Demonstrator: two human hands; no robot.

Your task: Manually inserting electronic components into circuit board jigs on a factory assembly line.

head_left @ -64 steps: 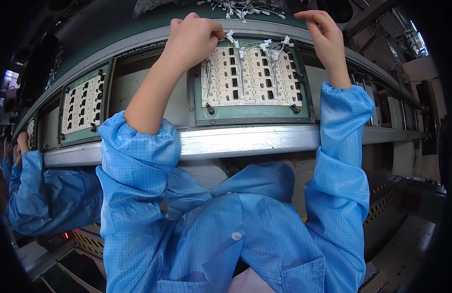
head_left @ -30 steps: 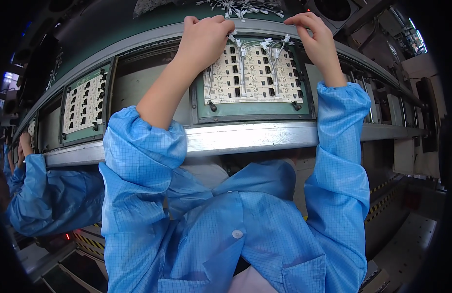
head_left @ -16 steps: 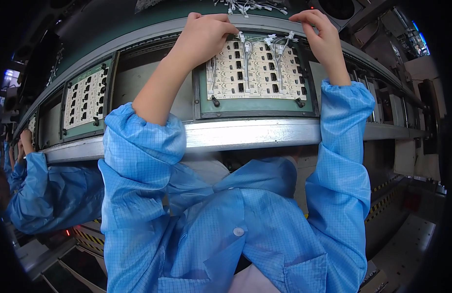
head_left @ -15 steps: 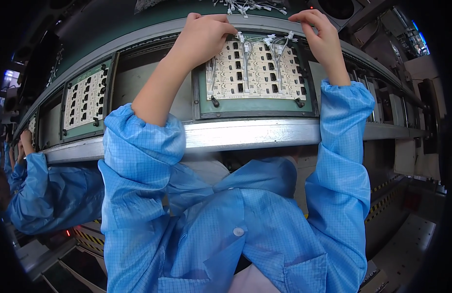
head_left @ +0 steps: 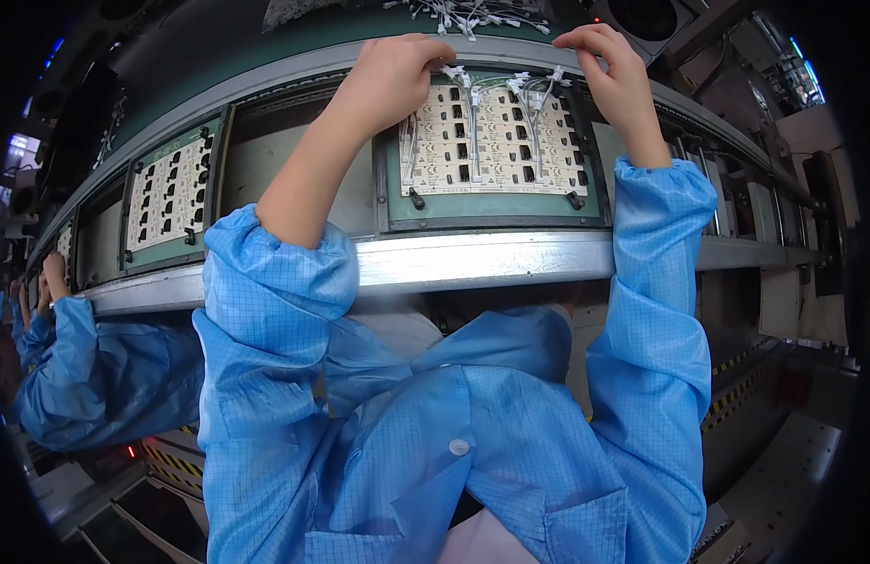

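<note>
Touching or nearly touching a white plug point(head_left: 456, 71) at the top edge of the board point(head_left: 496, 141), the left hand point(head_left: 388, 83) has its fingers bent inward, tips partly hidden — whether they grip it, I cannot tell. The right hand point(head_left: 615, 85), upper right of the frame, is open, thumb and forefinger apart, nothing visible between them. The board lies in a green tray point(head_left: 496, 209) at upper centre, wires point(head_left: 473, 132) running down it. Plugs bunch at that top edge, so a finger could snag one and tug its wire loose; wires crossing there could tangle. Counted: two hands, one board below them, a second board point(head_left: 170, 193) at left, a sliver of a third board point(head_left: 65, 242) beyond; three runs of wires; two black clips point(head_left: 416, 199) along the lower edge — the heap point(head_left: 473, 15) on the counter point(head_left: 332, 39), top centre, is too jumbled to count
</note>
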